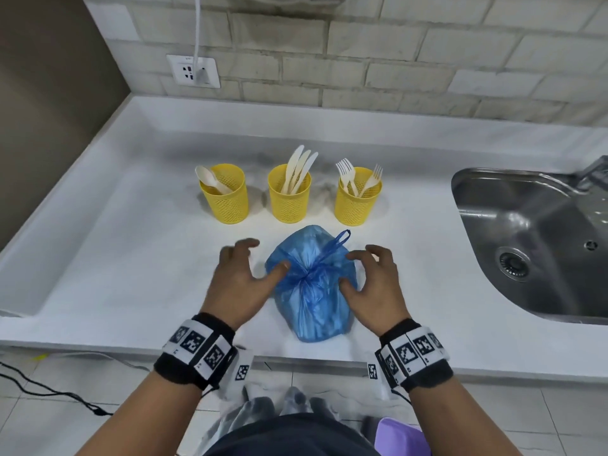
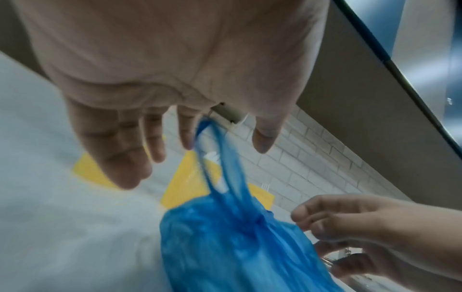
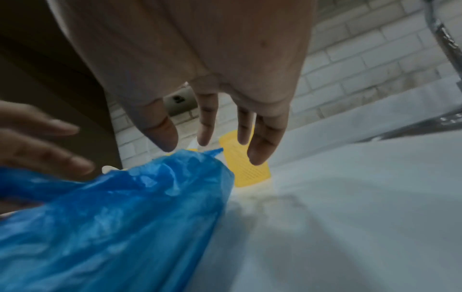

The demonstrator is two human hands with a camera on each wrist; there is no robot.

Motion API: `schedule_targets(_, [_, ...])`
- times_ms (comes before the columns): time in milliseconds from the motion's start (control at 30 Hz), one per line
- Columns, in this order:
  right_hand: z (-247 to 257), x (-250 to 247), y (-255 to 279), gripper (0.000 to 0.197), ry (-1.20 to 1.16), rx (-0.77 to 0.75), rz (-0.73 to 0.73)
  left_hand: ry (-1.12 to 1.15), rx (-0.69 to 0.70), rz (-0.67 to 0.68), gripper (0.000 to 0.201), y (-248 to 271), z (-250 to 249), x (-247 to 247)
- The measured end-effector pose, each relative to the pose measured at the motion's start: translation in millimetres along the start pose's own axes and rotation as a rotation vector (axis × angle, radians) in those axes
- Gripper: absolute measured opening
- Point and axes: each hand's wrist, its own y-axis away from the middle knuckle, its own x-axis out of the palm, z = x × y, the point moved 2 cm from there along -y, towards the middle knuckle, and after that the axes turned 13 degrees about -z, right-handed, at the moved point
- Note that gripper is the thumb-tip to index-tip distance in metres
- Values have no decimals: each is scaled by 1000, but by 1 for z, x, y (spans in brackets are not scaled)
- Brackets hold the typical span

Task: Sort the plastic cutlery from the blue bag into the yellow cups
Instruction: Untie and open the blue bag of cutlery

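- A knotted blue bag (image 1: 311, 287) lies near the front edge of a white table (image 1: 131, 258), its loop handle (image 1: 342, 237) pointing toward the wall.
- The person's left hand (image 1: 241, 281) sits just to the bag's left, its grip spread, the thumb at the bag's side near the knot; whether it touches the plastic cannot be told.
- The right hand (image 1: 371, 284) flanks the bag on the other side, fingers spread and gently bent, the thumb lying on or just over the bag; it pinches nothing.
- Behind the bag stand three yellow cups in a row: the left cup (image 1: 225, 194) holds spoons (image 1: 210, 182), the middle cup (image 1: 289, 195) knives (image 1: 297, 167), the right cup (image 1: 357, 197) forks (image 1: 352, 176).
- The wrist views, blurred, show both palms open over the bag (image 2: 237, 247) (image 3: 112, 217), with the handle rising close by the left hand's fingers (image 2: 150, 142).
- A steel sink (image 1: 526, 238) lies at the right end of the table, and a wall socket (image 1: 193, 71) with a plugged-in white cable is set in the pale brick wall behind.
- Both wrists wear black bands bearing printed black-and-white markers.
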Motion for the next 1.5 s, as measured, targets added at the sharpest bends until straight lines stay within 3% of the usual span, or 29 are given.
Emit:
schedule_targets(67, [12, -1, 12, 40, 10, -107, -26, -52, 219, -11, 63, -13, -13, -6])
schedule_targets(133, [23, 7, 25, 45, 25, -168, 51, -127, 412, 109, 60, -23, -25, 5])
schedule_targets(267, [27, 27, 32, 51, 141, -194, 186, -269, 505, 351, 52, -31, -26, 39])
schedule_targets(500, [17, 13, -6, 51, 108, -247, 307, -433, 397, 186, 44, -20, -11, 30])
schedule_targets(600, [17, 8, -15, 45, 47, -185, 223, -340, 416, 63, 39, -17, -15, 28])
schedule_targets(800, [25, 29, -12, 17, 147, -208, 167, -281, 406, 120, 20, -13, -18, 48])
schedule_targets(933, [26, 34, -8, 11, 97, -224, 152, -305, 351, 165, 15, -13, -15, 43])
schedule_targets(1033, [27, 34, -4, 8, 58, -242, 164, -269, 357, 147, 12, -10, -17, 38])
schedule_targets(1133, [26, 24, -6, 6, -20, -265, 67, -159, 325, 79, 10, -10, -18, 28])
schedule_targets(1300, [1, -5, -13, 7, -78, -143, -138, -36, 193, -121, 9, -12, -5, -10])
schedule_targets(1367, [-3, -7, -13, 8, -96, -84, -102, -15, 144, -95, 12, -10, -2, -13])
schedule_targets(1500, [19, 5, -5, 50, 13, -128, 81, -109, 195, 20, 51, -10, -14, 6])
